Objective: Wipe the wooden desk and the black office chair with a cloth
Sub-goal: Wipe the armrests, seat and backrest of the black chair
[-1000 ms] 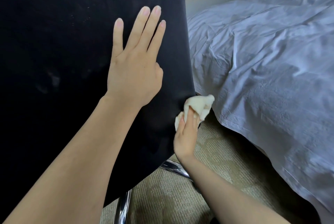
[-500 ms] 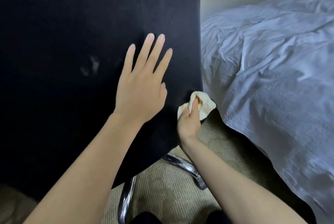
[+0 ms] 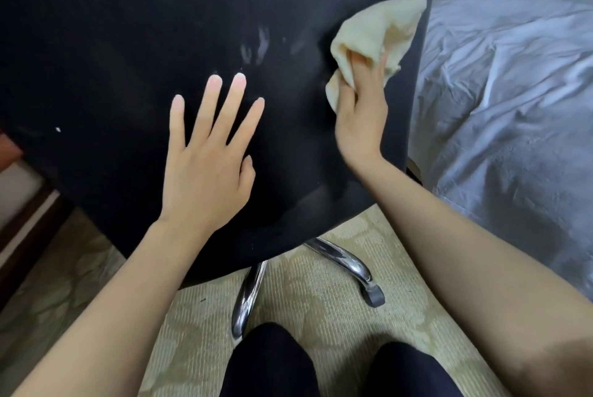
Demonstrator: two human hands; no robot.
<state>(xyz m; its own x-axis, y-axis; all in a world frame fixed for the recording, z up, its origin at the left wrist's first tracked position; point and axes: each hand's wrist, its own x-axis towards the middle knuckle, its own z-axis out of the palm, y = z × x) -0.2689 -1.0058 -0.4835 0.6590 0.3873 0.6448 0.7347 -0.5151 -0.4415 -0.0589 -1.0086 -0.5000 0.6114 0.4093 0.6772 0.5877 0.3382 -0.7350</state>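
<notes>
Against the back of the black office chair (image 3: 112, 43), the left hand (image 3: 205, 172) lies flat, its fingers straight and spread. Just above it on the chair are pale smudges (image 3: 260, 47), perhaps dust. Near the chair's right edge, the right hand (image 3: 361, 117) grips the bunched cream cloth (image 3: 375, 34), which touches the fabric. Right of the chair lies a bed (image 3: 513, 108).

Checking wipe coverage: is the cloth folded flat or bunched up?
Bunched: the cloth is crumpled in the right hand against the chair back.
</notes>
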